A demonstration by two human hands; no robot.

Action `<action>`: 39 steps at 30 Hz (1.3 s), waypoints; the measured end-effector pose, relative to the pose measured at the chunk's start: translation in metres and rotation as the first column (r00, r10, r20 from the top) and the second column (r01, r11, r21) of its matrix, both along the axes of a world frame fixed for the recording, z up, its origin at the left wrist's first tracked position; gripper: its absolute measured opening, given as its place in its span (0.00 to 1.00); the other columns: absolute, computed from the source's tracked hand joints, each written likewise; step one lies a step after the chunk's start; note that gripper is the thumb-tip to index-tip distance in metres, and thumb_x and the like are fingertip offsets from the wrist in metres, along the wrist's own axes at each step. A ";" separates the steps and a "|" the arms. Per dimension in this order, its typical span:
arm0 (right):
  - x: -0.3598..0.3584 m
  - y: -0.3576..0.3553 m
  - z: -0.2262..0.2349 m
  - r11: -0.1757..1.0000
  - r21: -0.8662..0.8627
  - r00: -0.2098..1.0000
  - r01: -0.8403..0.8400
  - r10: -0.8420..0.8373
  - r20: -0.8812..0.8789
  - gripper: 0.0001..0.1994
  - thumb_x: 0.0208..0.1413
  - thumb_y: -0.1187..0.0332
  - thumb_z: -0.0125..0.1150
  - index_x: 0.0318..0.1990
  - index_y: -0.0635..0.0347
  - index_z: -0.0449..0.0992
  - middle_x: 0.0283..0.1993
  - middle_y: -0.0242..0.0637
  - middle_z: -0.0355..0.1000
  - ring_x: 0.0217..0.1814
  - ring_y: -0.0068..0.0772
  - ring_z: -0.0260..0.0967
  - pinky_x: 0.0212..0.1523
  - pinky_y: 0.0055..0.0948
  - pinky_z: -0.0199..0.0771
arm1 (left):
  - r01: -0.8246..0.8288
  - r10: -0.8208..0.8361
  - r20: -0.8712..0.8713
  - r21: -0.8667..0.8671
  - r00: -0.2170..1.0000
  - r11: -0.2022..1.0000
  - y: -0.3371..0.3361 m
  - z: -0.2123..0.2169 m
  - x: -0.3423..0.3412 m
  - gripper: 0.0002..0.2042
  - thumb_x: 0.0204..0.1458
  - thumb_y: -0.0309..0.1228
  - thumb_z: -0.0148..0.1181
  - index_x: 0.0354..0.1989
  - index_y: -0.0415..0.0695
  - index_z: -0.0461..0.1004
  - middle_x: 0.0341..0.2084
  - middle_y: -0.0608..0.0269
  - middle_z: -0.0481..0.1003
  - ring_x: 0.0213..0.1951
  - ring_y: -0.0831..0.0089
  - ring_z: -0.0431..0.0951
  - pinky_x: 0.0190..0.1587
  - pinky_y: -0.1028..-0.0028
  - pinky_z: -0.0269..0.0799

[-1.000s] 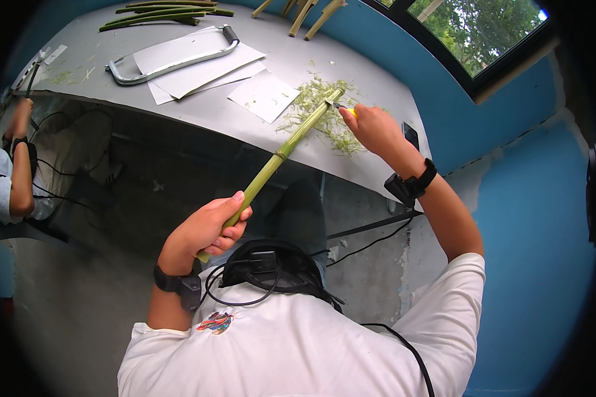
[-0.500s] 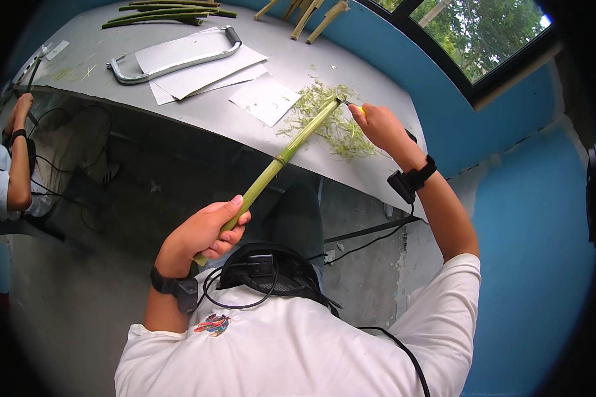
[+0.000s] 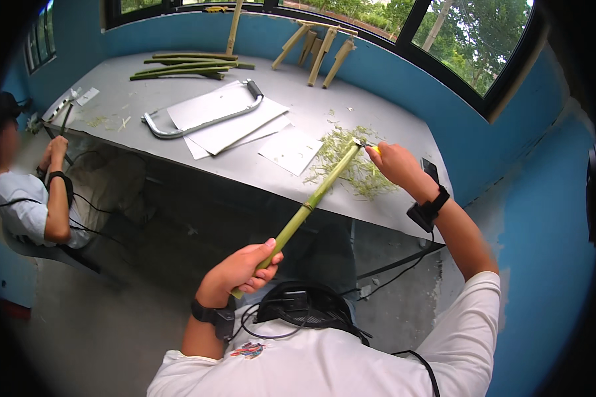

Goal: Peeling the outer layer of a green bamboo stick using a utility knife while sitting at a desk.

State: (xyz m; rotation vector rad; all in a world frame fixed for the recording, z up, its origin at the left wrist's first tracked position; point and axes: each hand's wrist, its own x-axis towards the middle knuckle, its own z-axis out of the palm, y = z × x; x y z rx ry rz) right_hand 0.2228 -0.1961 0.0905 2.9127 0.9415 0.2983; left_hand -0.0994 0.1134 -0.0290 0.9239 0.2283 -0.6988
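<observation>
My left hand point(image 3: 246, 267) is wrapped round the lower end of a green bamboo stick point(image 3: 297, 221), which slants up and away to the right. The stick's far end lies over the table among pale green shavings point(image 3: 357, 178). At that end my right hand point(image 3: 398, 167) is closed on a knife point(image 3: 373, 149) with a yellow handle, mostly hidden in the fingers. Its blade meets the tip of the stick.
On the grey table point(image 3: 132, 119) lie a hacksaw point(image 3: 202, 124), white sheets point(image 3: 290, 149) and several green stalks point(image 3: 185, 66). A small bamboo frame point(image 3: 318, 56) stands at the back. A co-worker point(image 3: 36, 198) sits at the left, holding a thin stick. A dark phone-like object point(image 3: 429, 170) lies near my right wrist.
The view has tilted up and shifted left, so more window and wall show. Both hands keep their holds on the stick and the knife, and the blade stays at the stick's far end.
</observation>
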 end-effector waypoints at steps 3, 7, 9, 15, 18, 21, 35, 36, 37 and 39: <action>-0.027 0.001 -0.002 0.996 0.074 0.995 -0.052 0.058 -0.075 0.32 0.81 0.44 0.49 0.36 0.67 0.81 0.31 0.59 0.81 0.37 0.70 0.80 0.42 0.63 0.79 | -0.004 0.004 0.001 0.051 1.000 0.999 -0.008 0.017 -0.001 0.24 0.81 0.59 0.43 0.43 0.50 0.68 0.22 0.78 0.57 0.16 0.90 0.48 0.14 0.83 0.44; -0.091 0.032 0.000 0.973 0.154 0.943 -0.173 0.209 -0.261 0.31 0.80 0.44 0.51 0.36 0.64 0.82 0.29 0.57 0.80 0.36 0.69 0.80 0.40 0.62 0.80 | -0.053 0.054 -0.030 0.057 0.998 0.997 -0.012 0.018 -0.009 0.23 0.81 0.57 0.45 0.44 0.50 0.68 0.22 0.78 0.57 0.17 0.91 0.48 0.15 0.84 0.44; -0.115 0.041 0.003 0.973 0.137 0.921 -0.187 0.222 -0.320 0.30 0.80 0.43 0.51 0.37 0.62 0.83 0.29 0.57 0.80 0.36 0.67 0.81 0.40 0.61 0.81 | -0.065 0.067 -0.012 0.138 0.998 0.988 -0.017 0.028 -0.008 0.23 0.81 0.57 0.45 0.44 0.50 0.68 0.23 0.78 0.57 0.17 0.91 0.49 0.15 0.84 0.45; -0.117 0.024 -0.009 0.963 0.155 0.930 -0.220 0.255 -0.264 0.28 0.79 0.43 0.53 0.40 0.61 0.83 0.30 0.55 0.81 0.35 0.65 0.82 0.39 0.60 0.81 | -0.087 0.032 0.145 0.385 0.989 0.919 -0.035 0.028 -0.004 0.22 0.81 0.57 0.46 0.44 0.50 0.69 0.23 0.78 0.60 0.18 0.89 0.52 0.18 0.81 0.49; -0.117 0.006 -0.029 0.956 0.211 0.935 -0.204 0.254 -0.246 0.28 0.78 0.43 0.54 0.40 0.62 0.81 0.29 0.54 0.80 0.35 0.66 0.81 0.39 0.60 0.80 | -0.135 0.023 0.200 0.570 0.980 0.810 -0.044 0.033 0.002 0.22 0.81 0.55 0.46 0.41 0.50 0.69 0.22 0.78 0.60 0.18 0.88 0.54 0.19 0.79 0.49; -0.119 -0.007 -0.040 0.950 0.249 0.942 -0.188 0.246 -0.228 0.29 0.78 0.43 0.54 0.38 0.63 0.79 0.30 0.55 0.80 0.35 0.66 0.80 0.39 0.60 0.79 | -0.131 -0.010 0.219 0.617 0.976 0.776 -0.047 0.034 0.011 0.23 0.81 0.55 0.45 0.40 0.50 0.69 0.22 0.78 0.60 0.18 0.88 0.54 0.19 0.79 0.49; -0.081 -0.032 -0.040 0.981 0.195 0.989 0.000 0.029 -0.147 0.31 0.80 0.42 0.52 0.35 0.64 0.77 0.27 0.57 0.77 0.34 0.68 0.78 0.39 0.62 0.76 | -0.085 -0.014 0.161 0.593 0.987 0.801 -0.057 0.039 0.020 0.24 0.82 0.56 0.44 0.40 0.49 0.68 0.22 0.76 0.61 0.19 0.87 0.55 0.19 0.79 0.52; -0.092 -0.023 -0.035 0.978 0.204 0.982 -0.037 0.074 -0.176 0.32 0.79 0.41 0.52 0.34 0.64 0.78 0.28 0.57 0.78 0.35 0.68 0.79 0.39 0.61 0.78 | -0.079 -0.006 0.150 0.552 0.989 0.830 -0.049 0.035 0.019 0.24 0.81 0.56 0.44 0.40 0.49 0.68 0.22 0.76 0.61 0.18 0.87 0.55 0.19 0.79 0.51; -0.109 -0.015 -0.035 0.976 0.208 0.970 -0.070 0.115 -0.213 0.33 0.79 0.40 0.52 0.34 0.64 0.80 0.28 0.56 0.79 0.35 0.67 0.80 0.39 0.61 0.79 | -0.067 0.001 0.131 0.504 0.991 0.861 -0.045 0.028 0.017 0.24 0.81 0.56 0.44 0.40 0.49 0.68 0.22 0.76 0.60 0.18 0.87 0.54 0.19 0.78 0.51; -0.122 -0.005 -0.044 0.968 0.234 0.958 -0.092 0.150 -0.243 0.34 0.78 0.39 0.52 0.33 0.64 0.81 0.28 0.56 0.79 0.34 0.67 0.80 0.39 0.60 0.80 | -0.082 0.017 0.140 0.475 0.990 0.876 -0.041 0.022 0.018 0.24 0.81 0.57 0.44 0.40 0.49 0.67 0.22 0.76 0.60 0.18 0.87 0.53 0.18 0.78 0.50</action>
